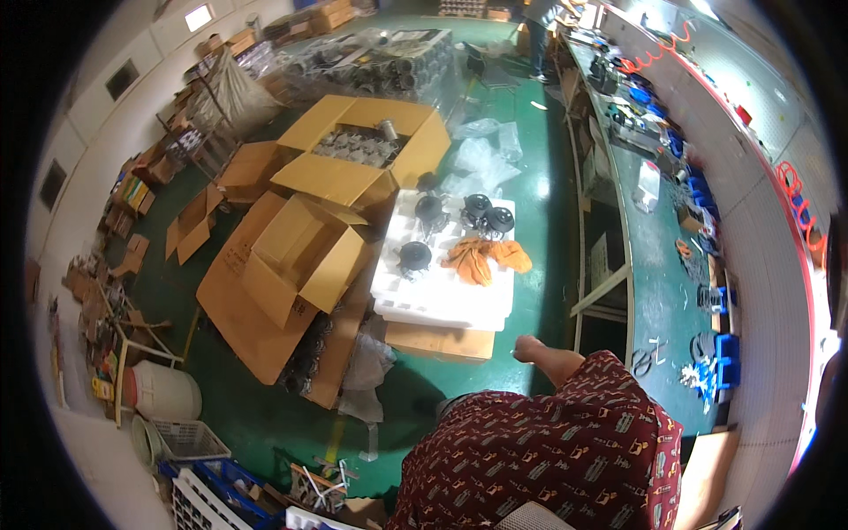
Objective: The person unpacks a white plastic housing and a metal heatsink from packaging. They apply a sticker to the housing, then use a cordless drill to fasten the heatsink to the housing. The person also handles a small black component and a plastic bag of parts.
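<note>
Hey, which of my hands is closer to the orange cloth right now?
Right, as far as shows: the right hand is on the near side of the orange cloth, not touching it. The left hand is out of view.

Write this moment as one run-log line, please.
left hand: not in view | right hand: near white tray | on tray: orange cloth, black parts

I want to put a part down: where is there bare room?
The white foam tray looks bare along its near edge, before the black round parts and orange cloth, though glare blurs it. The green workbench has room between the white container and black looped tool. It is crowded along the bench's wall side, by blue bins, and around the cloth.
</note>
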The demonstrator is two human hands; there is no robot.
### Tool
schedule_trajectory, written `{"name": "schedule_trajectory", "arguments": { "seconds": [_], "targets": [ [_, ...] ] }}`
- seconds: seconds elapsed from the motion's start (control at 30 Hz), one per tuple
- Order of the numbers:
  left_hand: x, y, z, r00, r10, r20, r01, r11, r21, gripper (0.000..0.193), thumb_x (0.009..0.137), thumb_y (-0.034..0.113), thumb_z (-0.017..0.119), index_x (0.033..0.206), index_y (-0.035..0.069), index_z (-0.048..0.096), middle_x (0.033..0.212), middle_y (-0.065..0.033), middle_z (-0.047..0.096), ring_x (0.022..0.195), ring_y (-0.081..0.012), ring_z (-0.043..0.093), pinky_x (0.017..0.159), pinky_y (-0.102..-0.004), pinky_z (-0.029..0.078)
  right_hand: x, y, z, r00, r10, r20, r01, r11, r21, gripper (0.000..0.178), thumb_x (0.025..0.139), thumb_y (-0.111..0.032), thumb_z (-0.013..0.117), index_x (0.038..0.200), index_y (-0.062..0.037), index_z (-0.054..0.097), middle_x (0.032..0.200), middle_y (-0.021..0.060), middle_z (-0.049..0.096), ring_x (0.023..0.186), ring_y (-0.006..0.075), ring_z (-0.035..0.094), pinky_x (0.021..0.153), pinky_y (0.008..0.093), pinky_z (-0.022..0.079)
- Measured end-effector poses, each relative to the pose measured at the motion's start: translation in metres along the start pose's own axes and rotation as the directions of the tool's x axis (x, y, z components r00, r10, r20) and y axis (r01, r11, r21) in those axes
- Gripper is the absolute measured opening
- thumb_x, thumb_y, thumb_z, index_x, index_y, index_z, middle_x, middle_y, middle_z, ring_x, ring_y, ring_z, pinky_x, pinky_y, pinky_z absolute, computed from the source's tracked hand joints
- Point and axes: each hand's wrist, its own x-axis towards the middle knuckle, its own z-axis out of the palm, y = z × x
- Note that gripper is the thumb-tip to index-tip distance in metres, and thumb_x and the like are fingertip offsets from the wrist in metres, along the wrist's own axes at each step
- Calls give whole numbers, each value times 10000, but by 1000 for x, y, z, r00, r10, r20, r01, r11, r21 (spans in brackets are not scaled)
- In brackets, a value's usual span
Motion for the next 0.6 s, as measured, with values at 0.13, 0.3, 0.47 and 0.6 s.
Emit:
{"name": "schedule_trajectory", "arguments": {
  "seconds": [0.13, 0.3, 0.47, 0.6],
  "targets": [
    [43, -47, -33, 997, 70, -18, -70, 998, -1, 212, 867, 198, 646, 808, 0, 600, 674, -110, 539, 600, -263, 528, 586, -453, 450, -34, -54, 36, 996, 82, -46, -80, 996, 38, 231, 835, -170, 611, 884, 12, 744, 935, 227, 726, 948, 356, 717, 854, 452, 579],
    [10, -53, -44, 973, -17, 232, 13, 1000, 17, 279, 849, 252, 669, 936, -12, 677, 894, -209, 679, 848, -363, 662, 752, -457, 505, -21, -249, 84, 769, -526, 362, 553, 832, 35, 274, 815, -259, 650, 802, 9, 707, 712, 180, 690, 621, 333, 676, 659, 432, 571],
    [-30, -130, -59, 952, -235, 198, 268, 950, -160, 297, 859, 297, 670, 921, 6, 686, 879, -208, 694, 848, -380, 678, 764, -481, 531, -12, -432, 98, 664, -571, 483, 182, 750, 637, 127, 965, -112, 560, 845, -91, 597, 781, 19, 612, 654, 113, 587, 517, 291, 478],
    [-28, -176, -98, 919, -389, 64, 393, 894, -215, 311, 866, 298, 643, 926, -3, 689, 912, -225, 698, 894, -409, 674, 807, -484, 534, -17, -566, 110, 676, -617, 403, 419, 772, 478, 142, 936, -78, 568, 799, -80, 605, 708, 39, 604, 555, 109, 559, 464, 286, 448]
  ]
}}
